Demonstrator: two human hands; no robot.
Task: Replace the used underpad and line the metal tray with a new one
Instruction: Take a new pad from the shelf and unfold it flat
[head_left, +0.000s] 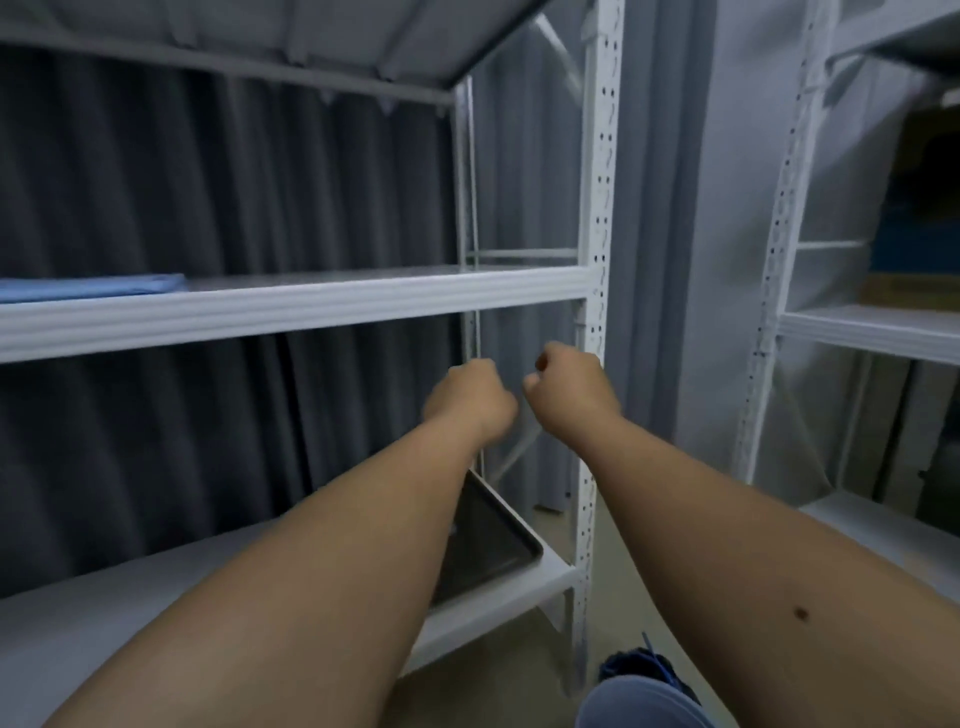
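Both my arms stretch forward in front of a white metal shelving unit. My left hand (470, 397) and my right hand (569, 387) are curled into fists side by side, just below the middle shelf, and I see nothing held in either. A dark metal tray (498, 540) lies on the lower shelf, partly hidden under my left forearm; its visible part looks bare. A folded blue underpad (93, 287) lies on the middle shelf at the far left.
The shelf's perforated white upright (597, 260) stands just right of my right hand. A grey curtain hangs behind the shelves. A second white shelving unit (872, 332) stands at the right. My knee and a blue shoe (649, 675) show at the bottom.
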